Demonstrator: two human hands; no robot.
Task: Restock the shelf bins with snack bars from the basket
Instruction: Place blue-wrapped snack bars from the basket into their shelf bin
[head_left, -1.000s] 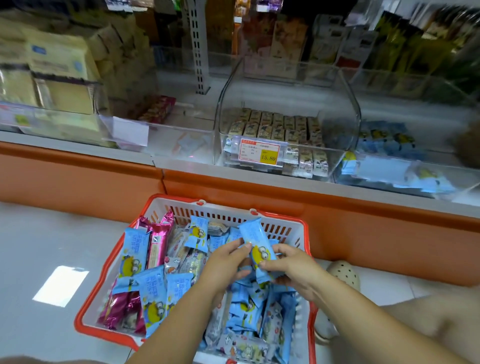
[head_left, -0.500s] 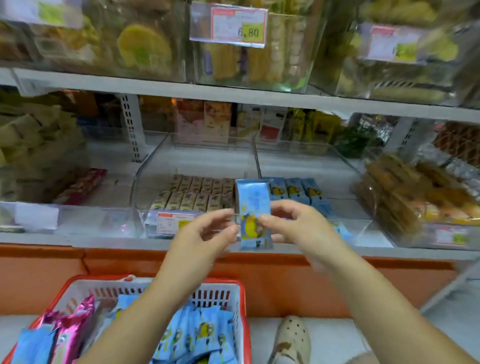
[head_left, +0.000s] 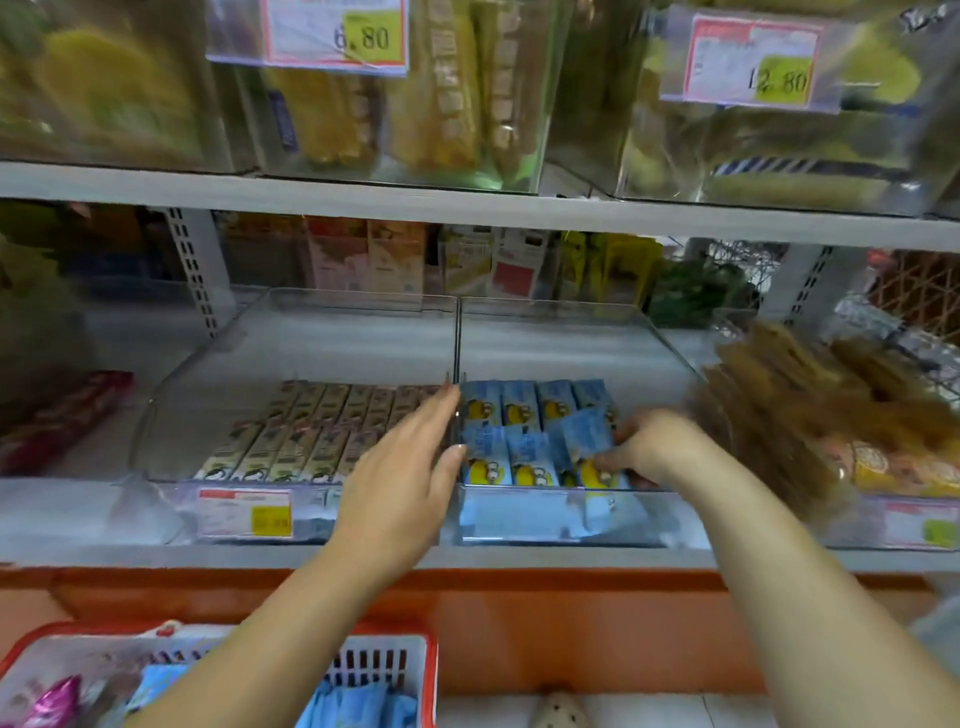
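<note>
The right hand (head_left: 644, 447) pinches a blue snack bar (head_left: 587, 434) and holds it tilted over the rows of blue bars at the front right corner of the clear bin (head_left: 561, 519). The left hand (head_left: 405, 467) holds nothing, its fingers straight, with the fingertips at the bin's left wall. The basket (head_left: 431, 675) sits below the shelf edge.

Price tag (head_left: 335, 34) marked 6.80, second tag (head_left: 750, 62) marked 12.80 to its right, orange base panel (head_left: 571, 634) below
</note>
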